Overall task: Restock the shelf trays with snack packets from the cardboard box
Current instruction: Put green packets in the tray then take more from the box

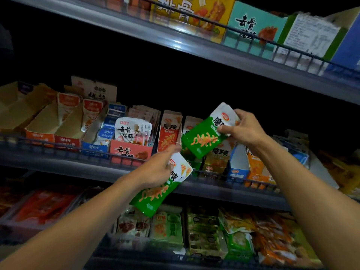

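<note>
"Two green packets in hand, one each. The left hand [158, 168] grips a green packet [155, 193] by its white top, fingers curled round it, in front of the middle shelf's [58, 166] front edge. The right hand [242, 129] pinches the second packet [204, 135] at its top, thumb and fingers closed on it, above the trays at the shelf's centre."

"Where is it bound?"

"By my reading, the tray right of the red packets [168, 131], where green shows low behind the front rail [194, 166]. That tray looks under-filled, though the raised packet hides most of it."

"State of the other trays?"

"Mixed. Toward the left end, the orange trays [41, 133] stand largely bare, a few packets upright at the back. The blue tray [97, 147] and pink tray [130, 151] hold stock. The right end is dim and blurred; I cannot tell its fill."

"And the cardboard box?"

"Not in view. How much remains in it cannot be judged."

"Progress, then?"

"Partway, in my assessment. Both held packets are not yet placed, and the left-end trays appear to need filling if matching stock exists."
</note>
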{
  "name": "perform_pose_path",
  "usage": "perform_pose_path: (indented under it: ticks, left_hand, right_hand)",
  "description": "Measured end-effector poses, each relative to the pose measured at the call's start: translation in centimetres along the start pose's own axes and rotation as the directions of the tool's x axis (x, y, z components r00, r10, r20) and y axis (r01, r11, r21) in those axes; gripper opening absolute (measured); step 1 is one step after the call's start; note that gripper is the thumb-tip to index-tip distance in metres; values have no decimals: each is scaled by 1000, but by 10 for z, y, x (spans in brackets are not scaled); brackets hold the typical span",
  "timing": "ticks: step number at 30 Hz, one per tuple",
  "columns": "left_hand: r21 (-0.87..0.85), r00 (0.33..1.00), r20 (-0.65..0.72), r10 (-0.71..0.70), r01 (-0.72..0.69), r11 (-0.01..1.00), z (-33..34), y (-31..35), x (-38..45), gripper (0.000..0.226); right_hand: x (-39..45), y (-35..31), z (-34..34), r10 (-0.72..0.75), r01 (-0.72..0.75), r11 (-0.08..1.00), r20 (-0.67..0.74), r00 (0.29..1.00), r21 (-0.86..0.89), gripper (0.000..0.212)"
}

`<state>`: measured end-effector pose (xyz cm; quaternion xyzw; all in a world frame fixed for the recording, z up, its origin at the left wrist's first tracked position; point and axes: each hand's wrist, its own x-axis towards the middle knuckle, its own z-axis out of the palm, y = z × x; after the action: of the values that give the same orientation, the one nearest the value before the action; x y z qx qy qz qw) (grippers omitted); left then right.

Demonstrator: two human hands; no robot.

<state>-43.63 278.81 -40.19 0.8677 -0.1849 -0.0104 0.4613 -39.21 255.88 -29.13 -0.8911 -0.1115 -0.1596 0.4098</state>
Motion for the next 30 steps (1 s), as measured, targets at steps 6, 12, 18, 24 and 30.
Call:
perform_pose_path:
  ticks: [6, 12, 18, 24, 30]
  left_hand:
    - [179, 968, 199, -152, 116, 977, -1, -8, 38, 75]
    - [198, 966, 207, -155, 114, 973, -1, -16, 42, 67]
    - [108, 971, 195, -141, 122, 987, -1, -26, 43, 63]
    - [76, 971, 194, -137, 125, 989, -1, -28, 45, 62]
    - [72, 972, 199, -125, 112, 991, -2, -30, 43, 64]
  right_hand:
    - [48, 13, 29, -94, 105, 940, 50, 994, -325, 58]
    - [78, 15, 36, -99, 156, 884, 150, 984, -441, 72]
    - [86, 13, 34, -100, 177, 830, 170, 980, -529, 71]
    - [76, 13, 70, -78, 204, 781, 233, 969, -590, 65]
    - [78, 26, 77, -11, 153, 676, 198, 980, -721, 72]
